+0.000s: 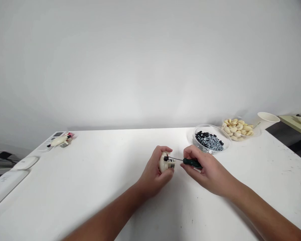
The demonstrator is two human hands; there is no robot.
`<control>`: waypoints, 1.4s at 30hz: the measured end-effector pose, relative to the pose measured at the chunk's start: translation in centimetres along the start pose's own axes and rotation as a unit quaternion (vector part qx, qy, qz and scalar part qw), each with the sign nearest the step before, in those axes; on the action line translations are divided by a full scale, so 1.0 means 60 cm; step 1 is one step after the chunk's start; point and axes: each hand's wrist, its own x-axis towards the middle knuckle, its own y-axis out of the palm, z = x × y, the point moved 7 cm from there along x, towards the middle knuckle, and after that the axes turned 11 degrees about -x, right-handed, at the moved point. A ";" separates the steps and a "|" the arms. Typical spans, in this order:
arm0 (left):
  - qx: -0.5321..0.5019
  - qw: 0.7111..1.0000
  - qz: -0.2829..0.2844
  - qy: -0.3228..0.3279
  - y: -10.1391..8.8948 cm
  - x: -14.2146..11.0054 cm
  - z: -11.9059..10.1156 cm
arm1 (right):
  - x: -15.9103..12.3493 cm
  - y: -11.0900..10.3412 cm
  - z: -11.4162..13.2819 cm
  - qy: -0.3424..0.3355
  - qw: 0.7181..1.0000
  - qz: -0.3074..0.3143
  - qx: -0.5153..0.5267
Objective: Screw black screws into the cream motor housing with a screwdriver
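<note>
No legible text or numbers; faint print on white box [5,180] too blurred to read.

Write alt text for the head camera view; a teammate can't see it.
Left hand holds a small cream housing with a small motor, while the right hand brings the shaft of a green-handled screwdriver to it. Beyond them on the white table sit a clear bowl of screws and black parts and a paper cup.
</note>
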 end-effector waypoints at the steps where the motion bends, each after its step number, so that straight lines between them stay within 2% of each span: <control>1: -0.006 1.000 0.004 -0.003 0.002 -0.001 0.000 | 0.000 0.002 -0.001 0.009 1.000 0.004 0.025; 6: -0.056 0.998 0.025 -0.023 0.024 -0.009 0.002 | -0.001 0.015 0.000 0.027 0.988 -0.032 0.150; 13: -0.053 0.996 0.065 -0.015 0.055 -0.012 -0.004 | -0.004 0.035 0.001 0.047 0.983 -0.058 0.170; 15: -0.071 0.995 0.072 -0.027 0.057 -0.011 -0.004 | -0.004 0.032 0.001 0.028 0.986 -0.069 0.150; 18: -0.098 0.991 0.073 -0.046 0.057 -0.008 -0.003 | -0.006 0.019 0.011 -0.047 0.990 -0.112 0.073; 20: -0.102 0.991 0.070 -0.054 0.056 -0.007 -0.002 | -0.010 0.011 0.022 -0.101 0.984 -0.146 0.016; 22: -0.102 0.991 0.070 -0.053 0.056 -0.006 -0.001 | -0.012 0.006 0.027 -0.124 0.980 -0.157 -0.013; 24: -0.107 0.991 0.070 -0.048 0.056 -0.006 0.001 | -0.008 0.007 0.023 -0.102 0.986 -0.128 0.004; 28: -0.107 0.992 0.057 -0.044 0.053 -0.009 0.008 | -0.002 0.021 0.007 -0.006 0.990 -0.046 0.134; 33: -0.099 0.992 0.064 -0.033 0.052 -0.009 0.006 | 0.000 0.045 -0.004 0.058 0.975 -0.028 0.214; 35: -0.106 0.992 0.061 -0.036 0.048 -0.009 0.007 | 0.004 0.044 -0.011 0.069 0.968 -0.039 0.239; 38: -0.099 0.993 0.030 -0.053 0.034 -0.007 0.015 | 0.009 0.020 -0.026 0.078 0.968 -0.065 0.230; 40: -0.101 0.993 0.003 -0.058 0.021 -0.004 0.020 | 0.014 0.008 -0.026 0.053 0.981 -0.023 0.187; 42: -0.106 0.992 -0.030 -0.055 0.007 0.000 0.023 | 0.014 0.008 -0.021 0.019 0.988 0.065 0.141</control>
